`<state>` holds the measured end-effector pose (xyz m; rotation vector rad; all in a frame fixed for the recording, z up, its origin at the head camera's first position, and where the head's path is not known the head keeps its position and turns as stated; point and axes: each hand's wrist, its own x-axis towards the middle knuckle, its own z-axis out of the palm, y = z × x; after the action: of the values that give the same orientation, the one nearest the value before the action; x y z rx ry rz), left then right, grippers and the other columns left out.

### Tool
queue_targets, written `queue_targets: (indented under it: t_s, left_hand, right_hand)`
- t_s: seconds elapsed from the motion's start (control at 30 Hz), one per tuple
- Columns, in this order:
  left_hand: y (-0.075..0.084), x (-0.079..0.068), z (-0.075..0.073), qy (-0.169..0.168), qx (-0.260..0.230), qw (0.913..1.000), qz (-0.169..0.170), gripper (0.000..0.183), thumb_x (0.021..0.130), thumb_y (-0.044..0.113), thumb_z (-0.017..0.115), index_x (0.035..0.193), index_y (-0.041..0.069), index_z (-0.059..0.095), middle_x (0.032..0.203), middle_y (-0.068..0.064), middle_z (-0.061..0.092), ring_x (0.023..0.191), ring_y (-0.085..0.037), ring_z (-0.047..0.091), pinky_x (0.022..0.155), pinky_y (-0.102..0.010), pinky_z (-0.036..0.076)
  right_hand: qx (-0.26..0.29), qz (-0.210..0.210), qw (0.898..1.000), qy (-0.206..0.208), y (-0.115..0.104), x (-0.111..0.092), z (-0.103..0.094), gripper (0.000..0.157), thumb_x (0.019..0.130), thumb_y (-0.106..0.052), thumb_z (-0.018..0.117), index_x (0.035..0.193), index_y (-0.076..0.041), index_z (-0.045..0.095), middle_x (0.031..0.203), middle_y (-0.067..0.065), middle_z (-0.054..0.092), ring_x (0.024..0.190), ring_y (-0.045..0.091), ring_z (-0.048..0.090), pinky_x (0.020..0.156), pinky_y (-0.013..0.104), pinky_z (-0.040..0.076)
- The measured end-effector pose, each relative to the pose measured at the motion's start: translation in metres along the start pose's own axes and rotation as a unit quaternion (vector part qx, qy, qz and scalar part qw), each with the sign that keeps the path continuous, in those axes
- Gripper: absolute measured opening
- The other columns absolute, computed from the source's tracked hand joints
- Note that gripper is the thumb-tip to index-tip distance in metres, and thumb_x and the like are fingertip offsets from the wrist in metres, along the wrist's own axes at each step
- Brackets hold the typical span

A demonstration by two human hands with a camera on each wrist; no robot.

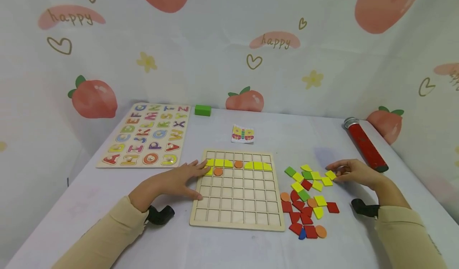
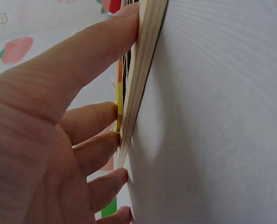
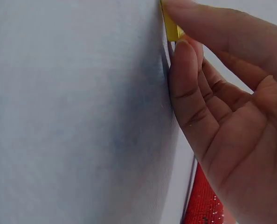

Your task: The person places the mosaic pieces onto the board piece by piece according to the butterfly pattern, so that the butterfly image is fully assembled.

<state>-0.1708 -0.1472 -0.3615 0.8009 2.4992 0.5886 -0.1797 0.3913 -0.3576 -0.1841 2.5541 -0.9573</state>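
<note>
A wooden grid board lies flat on the table. Yellow pieces and orange discs fill most of its second row; another orange disc and a yellow piece lie in the third. Spread over the board's left edge, my left hand rests with its fingers fairly straight; in the left wrist view the thumb touches the board's side. My right hand pinches a yellow square tile by the loose tiles. The right wrist view shows a yellow tile at the fingertips.
Red, yellow, green and orange tiles and a blue one lie loose right of the board. A butterfly picture card lies behind it. Farther out are an alphabet board, a green block and a red microphone.
</note>
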Motion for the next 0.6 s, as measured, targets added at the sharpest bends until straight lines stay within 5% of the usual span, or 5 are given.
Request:
queue_targets:
  t_s: [0.6]
  left_hand:
    - [-0.0006,0.0003,-0.0001,-0.001,-0.002,1.0,0.002,0.088,0.075,0.049,0.072,0.147,0.018,0.031,0.158,0.0,0.013,0.146,-0.03,0.006,0.117,-0.054,0.009]
  right_hand:
    - [0.015,0.045,0.999,0.018,-0.006,0.0005,0.0049,0.043,0.082,-0.022,0.071,0.111,0.005,0.054,0.092,0.006,0.059,0.081,0.014,0.052,0.07,0.02,0.051]
